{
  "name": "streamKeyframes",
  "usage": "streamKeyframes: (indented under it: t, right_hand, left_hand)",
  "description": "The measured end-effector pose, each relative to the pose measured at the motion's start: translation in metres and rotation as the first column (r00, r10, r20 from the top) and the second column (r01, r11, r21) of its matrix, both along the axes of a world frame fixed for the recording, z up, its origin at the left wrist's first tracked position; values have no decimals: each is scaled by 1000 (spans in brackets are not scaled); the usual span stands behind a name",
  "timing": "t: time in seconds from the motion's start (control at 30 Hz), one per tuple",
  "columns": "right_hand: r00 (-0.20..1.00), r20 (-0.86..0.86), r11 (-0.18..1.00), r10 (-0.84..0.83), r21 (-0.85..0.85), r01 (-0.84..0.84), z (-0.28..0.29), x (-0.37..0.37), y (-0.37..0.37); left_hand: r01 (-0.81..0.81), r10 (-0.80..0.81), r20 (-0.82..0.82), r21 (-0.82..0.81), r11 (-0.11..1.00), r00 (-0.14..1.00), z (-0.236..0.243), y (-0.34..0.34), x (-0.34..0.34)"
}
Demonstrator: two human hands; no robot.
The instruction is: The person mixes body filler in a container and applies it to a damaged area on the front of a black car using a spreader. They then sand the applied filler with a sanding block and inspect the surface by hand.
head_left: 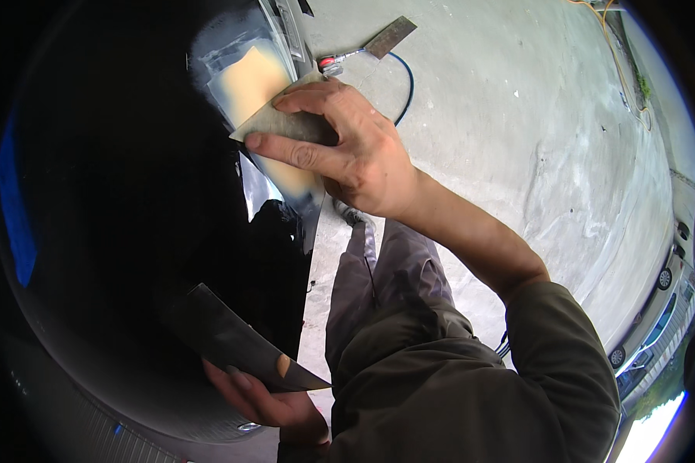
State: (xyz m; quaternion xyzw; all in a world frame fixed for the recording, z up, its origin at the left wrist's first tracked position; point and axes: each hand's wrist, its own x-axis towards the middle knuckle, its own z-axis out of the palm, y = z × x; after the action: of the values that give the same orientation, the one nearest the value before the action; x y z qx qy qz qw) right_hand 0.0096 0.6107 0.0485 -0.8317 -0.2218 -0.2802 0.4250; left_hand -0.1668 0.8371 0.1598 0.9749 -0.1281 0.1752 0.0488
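Across the top of a glossy black vehicle panel (108,193) lies a sanded patch of pale beige filler (249,76) with grey-white edges. My right hand (347,154) is closed on a grey flat spreader (282,122), fingers on its far side and near end, held over or against the patch; I cannot tell if it touches. Low in the view, my left hand (266,401) grips a larger dark flat plate (239,328) carrying a small dab of beige paste (283,365), near the dark bodywork.
Concrete ground (517,92) runs right, with a red-and-silver tool (330,65) on a blue hose (411,85) beside a dark rectangular block (390,37). An orange cord (610,46) lies farther off. A silver car (652,309) stands at far right. My legs (386,285) are beside the panel.
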Motion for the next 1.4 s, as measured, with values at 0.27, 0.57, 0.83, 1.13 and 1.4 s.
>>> streamKeyframes:
  t: [0.27, 0.57, 0.83, 1.13, 1.4]
  right_hand:
    - [991, -124, 999, 42, 21, -39, -12, -69, 6]
    - [999, 29, 996, -40, -73, 43, 2, 18, -19]
    - [994, 107, 998, -15, -60, 22, -2, 59, -5]
    - [997, -47, 998, 61, 34, -60, 12, 4, -8]
    - [986, 166, 998, -6, -67, 17, 3, 57, -15]
  left_hand:
    - [56, -57, 9, 70, 996, 998, 2, 3, 0]
    - [25, -31, 51, 112, 993, 998, -4, -6, 0]
    - [-26, 24, 11, 126, 992, 1000, 2, -14, -5]
    - [50, -49, -7, 67, 997, 999, -4, -10, -1]
    - [20, -20, 2, 60, 998, 1000, -2, -13, 0]
